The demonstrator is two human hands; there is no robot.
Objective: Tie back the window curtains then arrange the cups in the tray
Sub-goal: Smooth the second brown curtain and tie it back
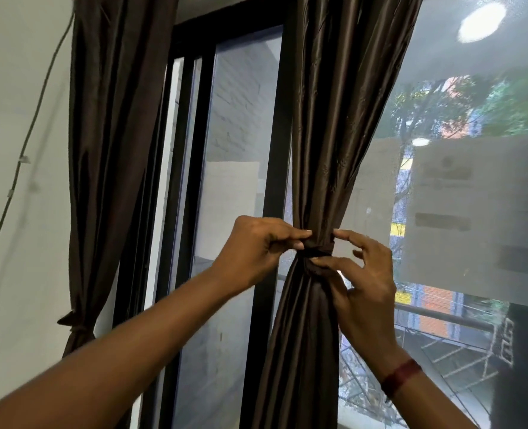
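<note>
Head view: both hands raised at the middle curtain (327,125), which is gathered into a narrow waist by a tie (316,250) of the same dark brown cloth.

Left hand (256,246): thumb and forefinger pinched together on the tie's left side, remaining fingers curled under.

Right hand (361,274): thumb pressed against the tie's right side, forefinger arched above it and just off the cloth, other fingers spread apart toward the glass. Not clamped on anything that can be seen. Red band (401,377) on the right wrist.

Curtain fans out above the fingers and hangs in loose folds below them, covering part of the black frame (275,150) behind it.

Left of the fingers, well apart: second curtain (114,134), bound low down by its own tie (77,328), lying against the white wall (18,88). A thin cable (15,178) runs down that wall, held by small clips.

Between the two curtains: glass panes in black frames; a pale brick wall shows through them.

Right of the fingers: mesh screen (473,212) with blurred trees, coloured buildings and a railing beyond; ceiling lamps reflected in it.

Cups and tray: not in view.
</note>
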